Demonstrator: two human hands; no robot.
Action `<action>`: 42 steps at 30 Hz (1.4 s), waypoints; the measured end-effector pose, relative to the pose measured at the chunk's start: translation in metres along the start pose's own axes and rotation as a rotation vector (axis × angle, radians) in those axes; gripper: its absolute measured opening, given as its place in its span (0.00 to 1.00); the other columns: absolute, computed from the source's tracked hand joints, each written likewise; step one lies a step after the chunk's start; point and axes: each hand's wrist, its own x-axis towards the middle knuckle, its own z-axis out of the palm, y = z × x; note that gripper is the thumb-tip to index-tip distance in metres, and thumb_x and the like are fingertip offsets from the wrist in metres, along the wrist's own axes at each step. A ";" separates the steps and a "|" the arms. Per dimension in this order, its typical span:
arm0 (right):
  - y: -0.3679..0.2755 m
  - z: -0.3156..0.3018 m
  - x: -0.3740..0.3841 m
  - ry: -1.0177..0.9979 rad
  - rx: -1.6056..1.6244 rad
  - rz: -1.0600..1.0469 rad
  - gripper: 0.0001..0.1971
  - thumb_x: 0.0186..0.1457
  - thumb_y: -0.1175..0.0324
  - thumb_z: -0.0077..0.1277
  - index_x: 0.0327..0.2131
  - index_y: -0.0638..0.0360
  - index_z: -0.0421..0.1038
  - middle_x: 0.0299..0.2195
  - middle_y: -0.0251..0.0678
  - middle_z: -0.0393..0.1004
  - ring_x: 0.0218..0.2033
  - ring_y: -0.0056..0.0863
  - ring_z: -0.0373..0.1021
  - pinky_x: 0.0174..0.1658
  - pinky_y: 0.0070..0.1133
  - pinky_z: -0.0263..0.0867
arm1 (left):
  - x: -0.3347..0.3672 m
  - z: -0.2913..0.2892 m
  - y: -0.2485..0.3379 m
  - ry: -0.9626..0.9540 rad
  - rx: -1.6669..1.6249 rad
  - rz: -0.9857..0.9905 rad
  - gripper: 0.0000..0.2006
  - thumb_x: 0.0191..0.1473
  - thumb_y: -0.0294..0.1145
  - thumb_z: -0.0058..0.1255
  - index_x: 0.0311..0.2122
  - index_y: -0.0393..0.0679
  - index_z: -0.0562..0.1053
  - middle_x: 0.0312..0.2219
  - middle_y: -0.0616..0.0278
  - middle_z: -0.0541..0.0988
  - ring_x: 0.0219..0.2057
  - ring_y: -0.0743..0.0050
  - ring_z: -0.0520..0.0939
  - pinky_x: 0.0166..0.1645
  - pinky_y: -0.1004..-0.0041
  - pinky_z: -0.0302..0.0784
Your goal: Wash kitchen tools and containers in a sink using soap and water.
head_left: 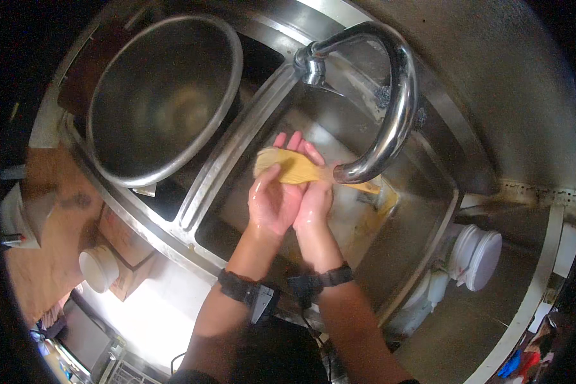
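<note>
A flat brush (297, 168) with a yellow wooden body and pale bristles lies across both my hands, under the faucet's mouth. The bristle end points left and the handle's tip sticks out to the right. My left hand (272, 203) is palm up, with its thumb against the brush near the bristles and its fingertips showing beyond it. My right hand (314, 200) is closed round the handle, partly hidden by the curved chrome faucet (397, 109). Both hands look wet and are held over the metal sink basin (237, 185).
A large metal bowl (166, 102) stands tilted over the left basin, beyond the metal divider (233, 153). White round tubs (477, 257) are right of the sink. At lower left are a cardboard box (125, 240) and a white container (98, 269).
</note>
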 end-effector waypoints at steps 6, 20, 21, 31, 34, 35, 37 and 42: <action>0.009 0.008 -0.002 -0.188 0.212 0.224 0.28 0.57 0.47 0.28 0.52 0.60 0.54 0.52 0.37 0.58 0.53 0.30 0.55 0.55 0.25 0.50 | -0.002 0.004 0.016 -0.077 0.247 0.032 0.29 0.44 0.18 0.41 0.55 0.41 0.52 0.54 0.54 0.57 0.55 0.63 0.58 0.59 0.63 0.51; 0.000 0.010 0.023 -0.079 0.814 0.099 0.16 0.56 0.53 0.35 0.23 0.52 0.61 0.15 0.23 0.60 0.22 0.20 0.59 0.38 0.21 0.59 | -0.004 0.019 0.060 0.093 0.287 0.171 0.26 0.55 0.46 0.35 0.53 0.38 0.54 0.53 0.50 0.58 0.55 0.61 0.59 0.56 0.65 0.55; 0.004 0.007 0.022 -0.144 0.800 0.031 0.16 0.56 0.52 0.36 0.25 0.52 0.62 0.17 0.25 0.63 0.24 0.20 0.61 0.38 0.21 0.58 | -0.004 0.019 0.058 0.082 0.241 0.154 0.26 0.55 0.46 0.35 0.53 0.38 0.54 0.53 0.50 0.58 0.54 0.62 0.59 0.56 0.65 0.55; -0.001 0.034 0.001 -0.258 0.380 0.201 0.20 0.56 0.51 0.34 0.41 0.58 0.62 0.44 0.37 0.65 0.48 0.30 0.59 0.52 0.27 0.53 | -0.012 0.010 0.064 0.146 0.482 0.283 0.25 0.55 0.40 0.37 0.54 0.35 0.53 0.54 0.51 0.57 0.56 0.60 0.57 0.59 0.63 0.49; -0.016 0.019 0.014 -0.092 0.394 0.097 0.21 0.56 0.50 0.34 0.38 0.59 0.63 0.38 0.37 0.68 0.43 0.30 0.63 0.50 0.27 0.56 | -0.014 0.014 0.068 0.209 0.489 0.323 0.26 0.56 0.44 0.34 0.54 0.35 0.52 0.53 0.49 0.57 0.56 0.60 0.57 0.59 0.63 0.50; -0.011 0.007 0.018 -0.114 0.473 0.089 0.18 0.56 0.51 0.36 0.36 0.58 0.63 0.34 0.36 0.68 0.39 0.30 0.64 0.47 0.27 0.57 | -0.015 0.013 0.066 0.208 0.485 0.319 0.26 0.56 0.44 0.34 0.54 0.35 0.52 0.53 0.49 0.57 0.56 0.60 0.57 0.59 0.63 0.50; -0.015 -0.003 0.017 -0.144 0.559 0.089 0.16 0.55 0.53 0.37 0.34 0.56 0.63 0.31 0.34 0.68 0.35 0.29 0.64 0.44 0.27 0.59 | -0.018 0.014 0.068 0.122 0.348 0.084 0.29 0.56 0.50 0.28 0.55 0.36 0.51 0.54 0.49 0.56 0.57 0.62 0.55 0.59 0.66 0.50; -0.049 -0.013 0.015 0.238 0.553 -0.053 0.14 0.55 0.53 0.35 0.26 0.51 0.62 0.22 0.30 0.66 0.27 0.23 0.62 0.37 0.22 0.57 | -0.017 0.000 0.050 0.215 0.423 -0.075 0.28 0.56 0.51 0.26 0.51 0.37 0.57 0.51 0.52 0.63 0.54 0.62 0.61 0.57 0.66 0.53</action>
